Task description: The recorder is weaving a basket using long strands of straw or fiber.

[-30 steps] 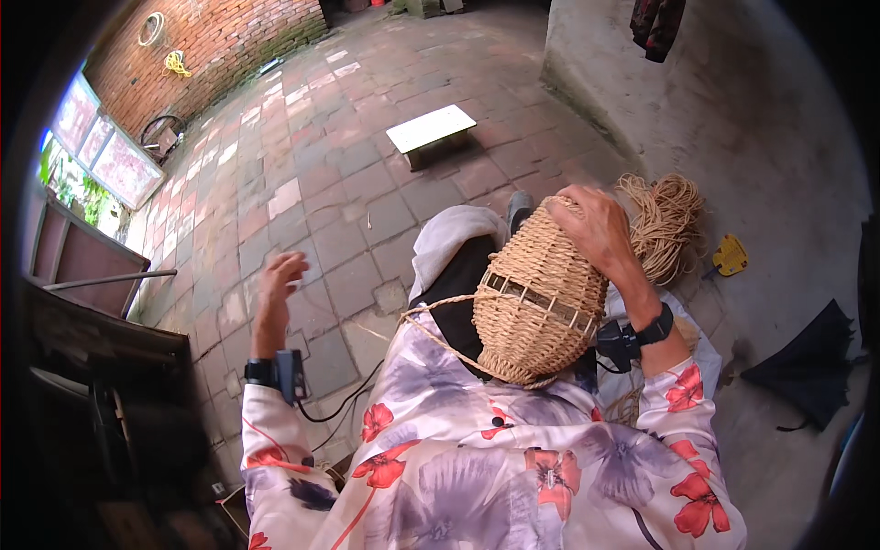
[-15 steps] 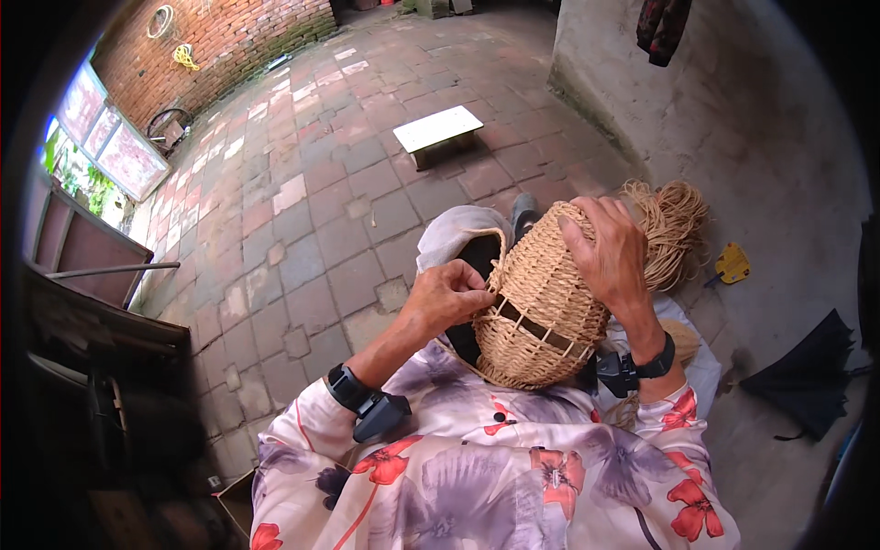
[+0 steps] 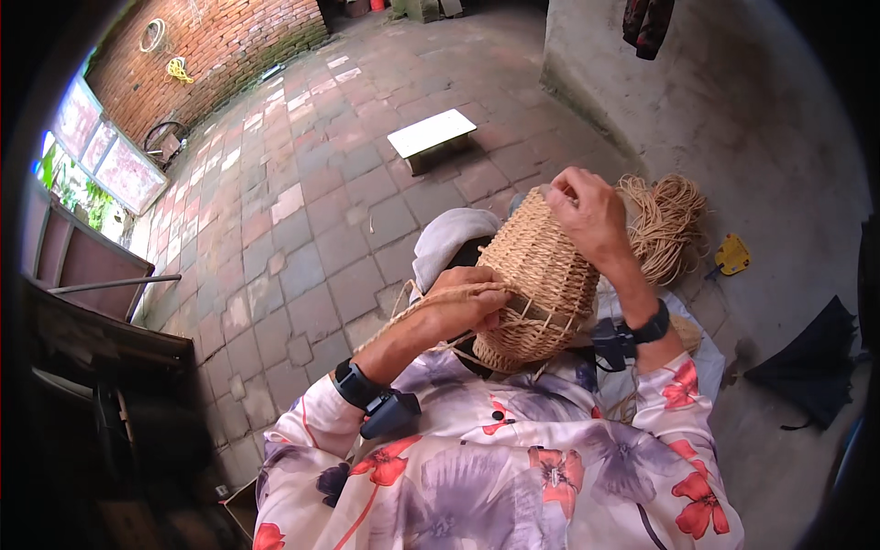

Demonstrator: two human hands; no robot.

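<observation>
A tan woven basket (image 3: 532, 247) rests tilted on my lap, with a gap in its weave near the lower end crossed by thin upright stakes. My left hand (image 3: 469, 295) is closed at the left end of that gap, holding a tan cord (image 3: 400, 319) that trails back along my left forearm. The fingertips are partly hidden against the basket. My right hand (image 3: 591, 215) grips the basket's far upper end, fingers curled and thumb on the weave.
A loose bundle of tan cord (image 3: 667, 225) lies beyond my right hand. Grey cloth (image 3: 451, 243) covers my left knee. Further out are a low white-topped stool (image 3: 433, 134), a yellow fly swatter-like item (image 3: 732, 255), a dark folded umbrella (image 3: 808, 367) and a concrete wall (image 3: 724, 119).
The basket has turned a little on my lap. My left hand now has cord lying over it and along the forearm. My right hand's fingers have curled more at the far end.
</observation>
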